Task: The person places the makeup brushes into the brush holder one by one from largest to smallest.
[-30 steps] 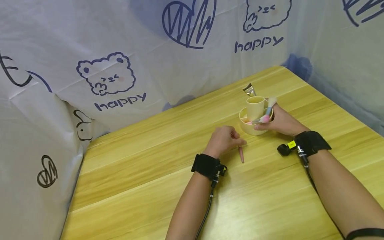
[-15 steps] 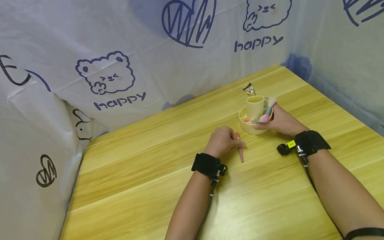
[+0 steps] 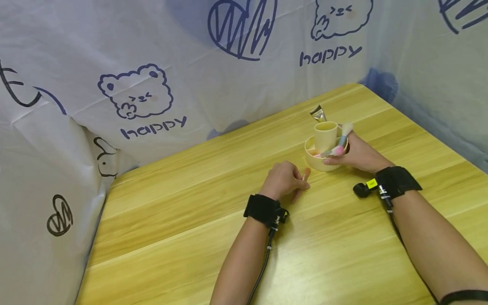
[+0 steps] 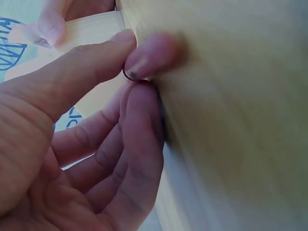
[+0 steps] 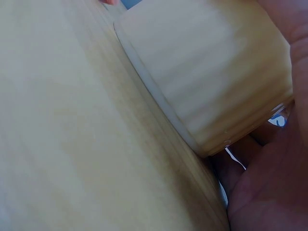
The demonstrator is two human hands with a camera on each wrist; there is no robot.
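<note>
My left hand (image 3: 284, 180) pinches a slim pink makeup brush (image 3: 297, 195) between thumb and fingertips, just over the table. Its brownish tip points up and away; in the left wrist view the brush end (image 4: 159, 53) is blurred. My right hand (image 3: 362, 154) grips the right side of a round cream organizer (image 3: 322, 165), thumb at the front and other fingers mostly hidden behind. A taller cup (image 3: 325, 137) rises from its middle. Inside the organizer lean a pale-bristled brush with a blue-grey handle (image 3: 343, 136) and a pink-tipped item (image 3: 338, 150). The organizer wall (image 5: 211, 72) fills much of the right wrist view.
A silver, dark-ended tube-like item (image 3: 317, 113) shows behind the organizer; its lower part is hidden. The wooden table (image 3: 171, 237) reaches back to a printed cloth (image 3: 228, 97). Cables run from both wrist cameras along the forearms.
The pink brush has turned in my left fingers: its handle end swung left toward the palm, and its brownish tip now shows beyond the thumb. My right hand and the organizer stay put.
</note>
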